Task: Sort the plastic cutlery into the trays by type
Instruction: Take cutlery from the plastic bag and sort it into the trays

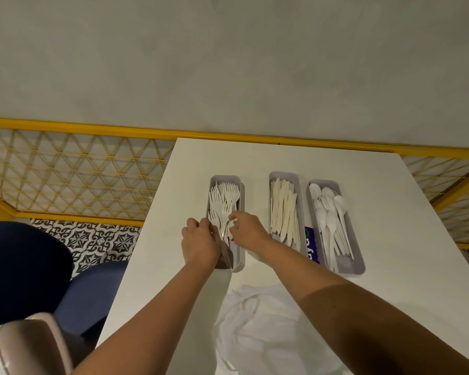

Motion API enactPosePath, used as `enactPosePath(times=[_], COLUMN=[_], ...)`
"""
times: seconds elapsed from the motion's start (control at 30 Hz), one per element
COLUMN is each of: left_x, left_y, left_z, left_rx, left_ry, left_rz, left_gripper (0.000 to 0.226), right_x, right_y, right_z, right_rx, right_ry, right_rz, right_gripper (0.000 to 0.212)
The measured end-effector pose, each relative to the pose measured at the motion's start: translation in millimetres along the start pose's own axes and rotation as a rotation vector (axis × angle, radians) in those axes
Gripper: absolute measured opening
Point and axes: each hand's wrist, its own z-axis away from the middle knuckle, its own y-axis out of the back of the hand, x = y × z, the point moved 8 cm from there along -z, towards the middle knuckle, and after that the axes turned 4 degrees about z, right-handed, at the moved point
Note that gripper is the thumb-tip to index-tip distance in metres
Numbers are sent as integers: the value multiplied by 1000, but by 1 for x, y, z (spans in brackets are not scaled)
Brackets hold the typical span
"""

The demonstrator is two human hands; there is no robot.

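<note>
Three grey trays stand side by side on the white table (309,158). The left tray (240,190) holds several white plastic forks (224,197). The middle tray (284,175) holds cream knives (283,212), and the right tray (349,234) holds white spoons (329,212). Both hands are over the near half of the fork tray. My left hand (199,243) is curled at the tray's left wall, fingers on the fork handles. My right hand (248,230) pinches fork handles from the right side.
A crumpled white plastic bag (268,328) lies on the table close to me. A blue label (310,244) sticks up between the middle and right trays. Yellow mesh railing (79,171) runs behind the table, and dark blue seats (25,266) sit at the left.
</note>
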Motion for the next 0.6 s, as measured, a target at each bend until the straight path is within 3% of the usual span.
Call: enactPosePath(times=[0.1, 0.23, 0.33, 0.47, 0.6], left_x=[15, 38, 37, 21, 2], left_y=[6, 9, 0, -12, -23], left_z=[10, 41, 66, 87, 104], left_rx=[-33, -134, -272, -414, -614], left_ry=[-109, -330, -384, -377, -279], left_rz=[122, 280, 322, 293, 320], left_gripper=[19, 1, 14, 18, 33], right_x=[-7, -4, 11, 40, 78], right_y=[16, 28, 32, 34, 27], right_z=[18, 50, 76, 103, 121], right_rx=[-16, -161, -238, -289, -364], right_ry=[80, 110, 104, 113, 13], right_rz=[39, 126, 162, 264, 401], right_gripper=[22, 13, 14, 39, 88])
